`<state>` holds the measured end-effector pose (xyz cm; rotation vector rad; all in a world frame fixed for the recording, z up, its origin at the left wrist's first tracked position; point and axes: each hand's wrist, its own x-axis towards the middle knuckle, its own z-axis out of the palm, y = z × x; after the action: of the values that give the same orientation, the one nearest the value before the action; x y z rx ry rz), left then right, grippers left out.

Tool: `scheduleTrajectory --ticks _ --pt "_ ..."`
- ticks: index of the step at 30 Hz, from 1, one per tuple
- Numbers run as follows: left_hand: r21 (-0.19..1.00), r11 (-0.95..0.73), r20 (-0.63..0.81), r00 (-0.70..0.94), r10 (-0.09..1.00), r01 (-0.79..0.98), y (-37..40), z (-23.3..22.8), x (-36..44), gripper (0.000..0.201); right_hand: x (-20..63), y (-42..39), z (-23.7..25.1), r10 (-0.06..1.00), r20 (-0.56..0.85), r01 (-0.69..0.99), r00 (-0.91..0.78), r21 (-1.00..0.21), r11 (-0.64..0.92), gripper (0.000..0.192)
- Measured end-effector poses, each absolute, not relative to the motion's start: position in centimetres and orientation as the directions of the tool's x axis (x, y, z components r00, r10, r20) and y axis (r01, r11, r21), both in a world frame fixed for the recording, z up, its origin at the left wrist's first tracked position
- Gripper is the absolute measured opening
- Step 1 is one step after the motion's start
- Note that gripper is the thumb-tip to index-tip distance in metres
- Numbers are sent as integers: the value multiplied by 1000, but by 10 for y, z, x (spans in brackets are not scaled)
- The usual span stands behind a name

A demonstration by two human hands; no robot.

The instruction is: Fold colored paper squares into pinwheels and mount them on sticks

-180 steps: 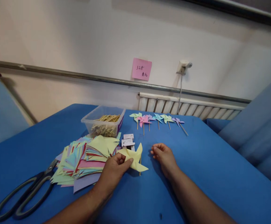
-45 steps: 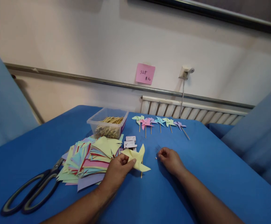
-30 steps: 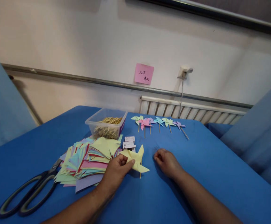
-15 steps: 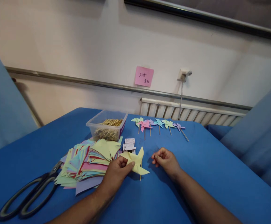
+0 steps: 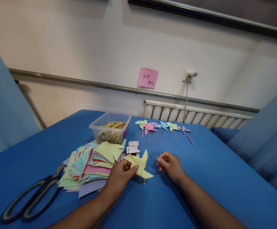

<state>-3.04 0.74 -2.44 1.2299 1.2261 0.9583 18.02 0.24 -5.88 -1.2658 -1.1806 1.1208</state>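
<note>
Yellow pinwheel [image 5: 142, 164] is pinched between bent left-hand fingers [image 5: 132, 171].

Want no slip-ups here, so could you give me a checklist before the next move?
1. Yellow pinwheel in the left hand: ok, gripped at one side.
2. Stick fixed to it: cannot tell, mostly hidden.
3. Right hand holding something: cannot tell, too small.
4. Scissors away from both hands: ok, handles left of the paper pile.
5. Paper pile squared up: not ok, sheets fan out unevenly.
</note>
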Motion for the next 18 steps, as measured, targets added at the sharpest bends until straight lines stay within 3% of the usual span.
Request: scheduleTrajectory --ticks 15,18 --pt "989 131 -138 125 982 62 0 -15 -28 26 165 -5 -61 1000 16 50 24 -999 14 23" --pt "989 138 -145 125 982 61 -2 -14 -28 25 165 -5 -65 999 38 136 -5 -990 38 14"
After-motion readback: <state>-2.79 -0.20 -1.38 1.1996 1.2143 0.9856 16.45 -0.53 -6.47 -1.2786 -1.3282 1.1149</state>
